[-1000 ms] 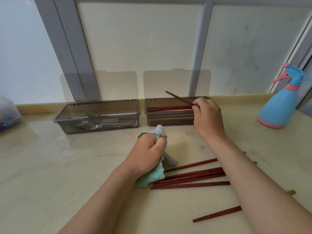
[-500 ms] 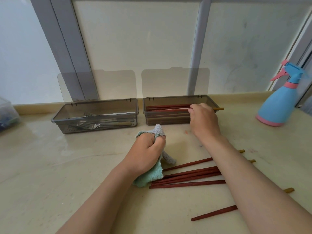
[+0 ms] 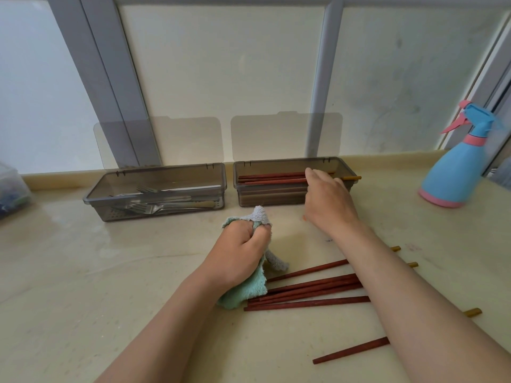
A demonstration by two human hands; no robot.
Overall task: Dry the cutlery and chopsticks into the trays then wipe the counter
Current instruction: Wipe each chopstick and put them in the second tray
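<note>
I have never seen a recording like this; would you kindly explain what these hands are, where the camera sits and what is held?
There is no machine: these are a person's bare hands, filmed by one camera worn on the head, looking down at a counter. The left hand grips a cloth. The right hand rests at the right tray, which holds chopsticks; whether it holds one is unclear. The left tray holds forks. On the counter lie loose chopsticks, and a spray bottle stands at the right.

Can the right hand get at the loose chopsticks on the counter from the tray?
Probably yes. The right hand sits at the chopstick tray, and the loose chopsticks lie on the counter beneath its forearm; only the left hand with the cloth is beside them.
</note>
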